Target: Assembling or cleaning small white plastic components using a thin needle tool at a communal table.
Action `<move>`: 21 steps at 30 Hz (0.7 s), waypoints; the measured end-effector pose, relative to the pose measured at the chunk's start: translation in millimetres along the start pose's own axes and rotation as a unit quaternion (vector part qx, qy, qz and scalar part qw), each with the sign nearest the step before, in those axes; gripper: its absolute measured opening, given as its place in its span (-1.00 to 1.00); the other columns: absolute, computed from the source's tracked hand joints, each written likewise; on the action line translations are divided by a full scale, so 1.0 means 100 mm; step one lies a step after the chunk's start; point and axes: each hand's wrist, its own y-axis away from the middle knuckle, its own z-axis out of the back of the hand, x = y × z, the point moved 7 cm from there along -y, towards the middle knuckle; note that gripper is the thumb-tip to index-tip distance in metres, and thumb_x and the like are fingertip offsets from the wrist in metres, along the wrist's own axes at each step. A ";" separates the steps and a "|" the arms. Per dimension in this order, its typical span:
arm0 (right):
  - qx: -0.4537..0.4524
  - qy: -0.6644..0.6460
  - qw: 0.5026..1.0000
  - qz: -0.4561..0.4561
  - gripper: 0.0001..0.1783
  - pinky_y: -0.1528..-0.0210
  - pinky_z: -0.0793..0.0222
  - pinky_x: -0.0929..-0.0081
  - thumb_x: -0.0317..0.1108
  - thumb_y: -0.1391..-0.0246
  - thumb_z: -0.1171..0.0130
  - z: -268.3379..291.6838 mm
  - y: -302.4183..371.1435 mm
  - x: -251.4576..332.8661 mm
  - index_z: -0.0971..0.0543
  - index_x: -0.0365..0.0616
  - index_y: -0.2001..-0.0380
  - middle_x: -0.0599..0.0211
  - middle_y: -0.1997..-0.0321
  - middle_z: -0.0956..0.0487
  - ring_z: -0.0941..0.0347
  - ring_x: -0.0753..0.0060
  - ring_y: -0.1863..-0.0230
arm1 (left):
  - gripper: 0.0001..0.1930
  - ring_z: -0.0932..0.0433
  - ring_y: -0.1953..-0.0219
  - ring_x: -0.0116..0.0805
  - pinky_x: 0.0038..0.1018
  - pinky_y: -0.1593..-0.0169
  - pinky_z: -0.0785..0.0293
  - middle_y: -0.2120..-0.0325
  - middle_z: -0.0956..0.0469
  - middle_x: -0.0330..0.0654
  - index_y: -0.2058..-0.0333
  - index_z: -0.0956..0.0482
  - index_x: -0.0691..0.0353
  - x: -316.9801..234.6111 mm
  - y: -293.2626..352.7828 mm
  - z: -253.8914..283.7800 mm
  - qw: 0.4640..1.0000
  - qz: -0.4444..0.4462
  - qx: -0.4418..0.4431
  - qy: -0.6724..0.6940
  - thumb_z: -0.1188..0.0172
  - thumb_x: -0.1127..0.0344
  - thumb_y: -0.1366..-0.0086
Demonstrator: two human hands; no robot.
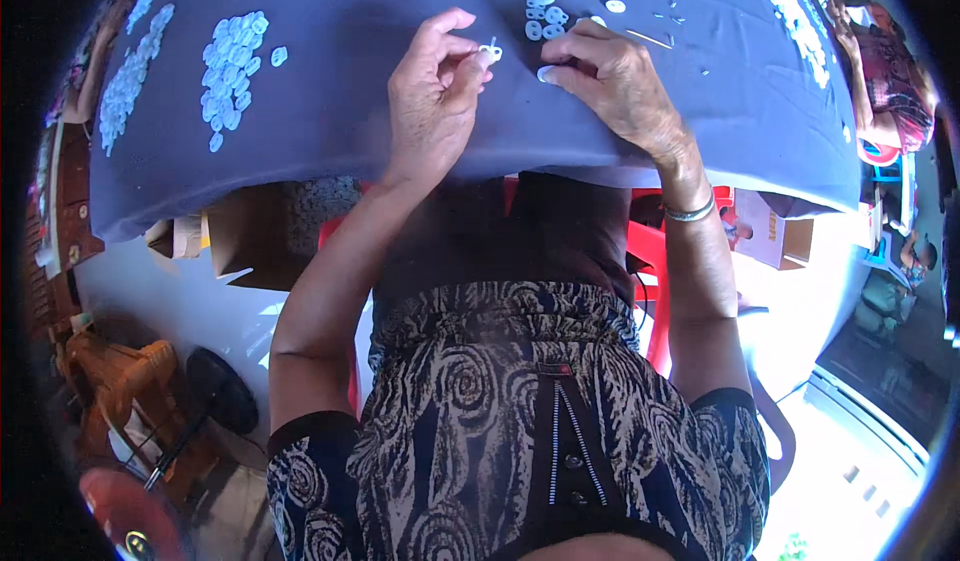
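My left hand is raised over the dark cloth, thumb and forefinger pinching a small white plastic piece. A thin metal pin stands up from that piece. To its right, my right hand is bent down with its fingers closed at the near edge of some round white plastic pieces with holes. Something pale shows at the thumb tip, but whether it is a piece or the nail is unclear. What those fingers hold, if anything, is hidden.
A dark cloth covers the table. Oval translucent pieces are heaped at left, and more white pieces lie far right. Tiny metal pins and a thin stick lie beyond my right hand. Below the table are cardboard boxes.
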 end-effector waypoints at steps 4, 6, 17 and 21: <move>0.004 0.011 1.000 -0.025 -0.85 0.38 -0.34 0.55 -0.47 0.09 -0.24 -0.01 0.06 0.06 -0.53 -0.21 0.37 0.34 0.44 -0.48 -0.41 0.52 0.46 | -0.67 -0.46 0.44 -0.59 -0.67 0.36 -0.43 0.43 -0.49 -0.22 0.06 -0.35 0.28 0.01 0.03 -0.02 1.000 -0.007 0.007 -0.009 -0.13 0.53 -0.19; 0.009 0.018 0.999 -0.046 -0.85 0.38 -0.34 0.55 -0.48 0.08 -0.23 -0.02 0.07 0.03 -0.52 -0.21 0.38 0.33 0.45 -0.47 -0.41 0.53 0.47 | -0.65 -0.47 0.44 -0.58 -0.68 0.38 -0.44 0.43 -0.50 -0.22 0.04 -0.34 0.26 0.02 0.05 -0.06 1.000 0.007 0.015 -0.019 -0.15 0.51 -0.19; -0.067 -0.350 0.922 -0.151 -0.90 0.51 -0.20 0.73 -0.44 -0.11 -0.10 -0.13 -0.04 -0.12 -0.50 -0.23 0.31 0.51 0.51 -0.42 -0.24 0.74 0.55 | -0.64 -0.43 0.47 -0.61 -0.69 0.41 -0.38 0.46 -0.48 -0.27 0.04 -0.34 0.26 0.00 0.10 -0.17 0.999 0.005 0.034 -0.038 -0.14 0.53 -0.17; -0.076 -0.348 0.922 -0.154 -0.90 0.53 -0.18 0.77 -0.39 -0.08 -0.16 -0.18 -0.04 -0.13 -0.55 -0.16 0.33 0.59 0.54 -0.44 -0.23 0.81 0.55 | -0.63 -0.38 0.49 -0.64 -0.71 0.43 -0.33 0.47 -0.47 -0.28 0.04 -0.33 0.26 -0.01 0.10 -0.18 0.998 -0.004 0.043 -0.038 -0.13 0.56 -0.16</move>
